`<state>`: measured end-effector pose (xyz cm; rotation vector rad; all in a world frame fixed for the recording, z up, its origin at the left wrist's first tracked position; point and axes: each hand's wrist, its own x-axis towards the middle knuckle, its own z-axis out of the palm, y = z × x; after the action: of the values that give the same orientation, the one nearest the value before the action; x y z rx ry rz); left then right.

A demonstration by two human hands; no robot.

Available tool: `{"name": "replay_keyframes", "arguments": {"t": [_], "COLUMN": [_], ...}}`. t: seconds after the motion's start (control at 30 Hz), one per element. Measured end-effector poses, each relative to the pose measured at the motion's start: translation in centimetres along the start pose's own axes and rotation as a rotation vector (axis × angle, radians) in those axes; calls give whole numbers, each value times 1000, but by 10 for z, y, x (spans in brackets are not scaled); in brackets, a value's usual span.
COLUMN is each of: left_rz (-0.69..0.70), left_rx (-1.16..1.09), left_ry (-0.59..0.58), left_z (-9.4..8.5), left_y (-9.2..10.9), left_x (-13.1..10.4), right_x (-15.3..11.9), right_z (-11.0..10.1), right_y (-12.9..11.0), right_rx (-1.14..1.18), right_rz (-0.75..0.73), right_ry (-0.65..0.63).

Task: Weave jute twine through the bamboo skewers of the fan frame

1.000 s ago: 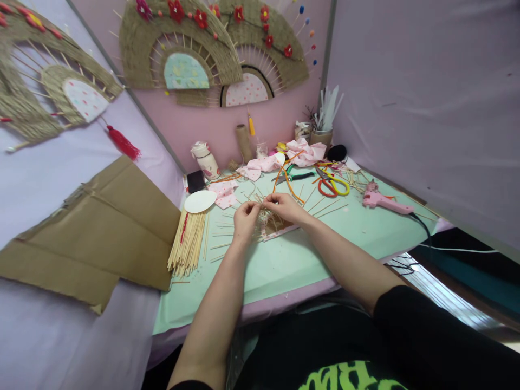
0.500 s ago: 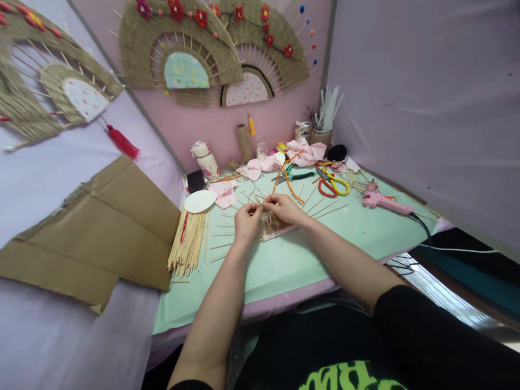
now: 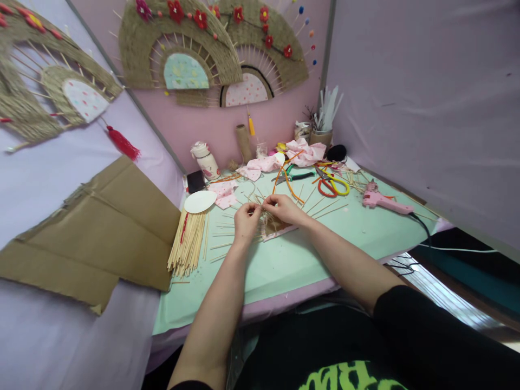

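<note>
My left hand and my right hand meet over a small fan-shaped piece with thin bamboo sticks radiating from it on the green table. Both hands pinch a strand of straw-coloured twine between the sticks. The fingers hide most of the woven part. A bundle of loose bamboo sticks lies just left of my left hand, under a white oval card.
A pink glue gun with a black cord lies at the right. Red and yellow scissors, green pliers, pink cloth scraps, a bottle and a twine spool crowd the back. Brown cardboard leans at the left. Finished woven fans hang on the walls.
Both hands have shifted only slightly over the fan piece, with the fingers working the twine a little closer together.
</note>
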<state>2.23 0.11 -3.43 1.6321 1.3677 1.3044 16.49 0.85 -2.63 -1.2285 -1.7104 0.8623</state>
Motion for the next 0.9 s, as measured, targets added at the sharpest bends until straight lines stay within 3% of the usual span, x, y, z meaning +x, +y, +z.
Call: {"name": "replay_keyframes", "arguments": {"t": [0.9], "left_rz": [-26], "left_rx": [-39], "left_ry": [-24], "left_z": [0], "left_y": [-7], "left_x": [3], "right_x": [-1], "right_z": [3], "right_y": [-3], "right_rx": [-12], "right_rz": [-11], "right_ry": [20]}}
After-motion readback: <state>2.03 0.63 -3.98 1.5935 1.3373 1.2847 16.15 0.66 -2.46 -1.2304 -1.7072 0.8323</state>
